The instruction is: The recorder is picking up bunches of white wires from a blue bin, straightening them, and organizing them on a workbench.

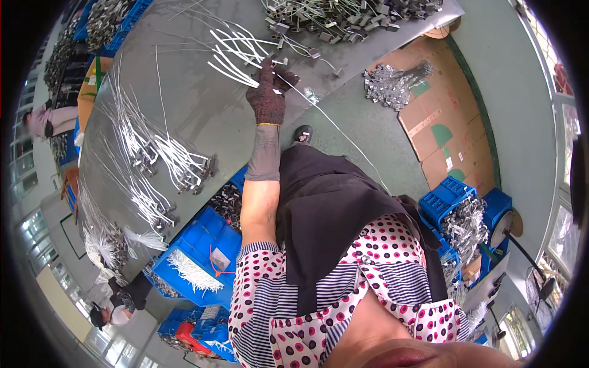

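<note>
My left hand (268,95), in a dark reddish-brown knit glove, reaches over the grey metal table (202,116). Its fingers are closed on a small bundle of white-sleeved wires (236,52), whose thick white ends fan out to the left. Small metal end pieces show at the right side of this bundle, partly behind the glove. A single long thin white wire (343,132) runs from near the hand down to the right, past my dark apron. Just beyond the hand lies a large heap of wires with metal end pieces (350,18). My right hand does not show.
More white wire bundles (147,150) lie on the table's left part. Blue crates (202,251) stand below its near edge, others (448,199) at right. Flattened cardboard (438,116) on the floor carries a metal-ended bundle (396,83). Two people are off to the left.
</note>
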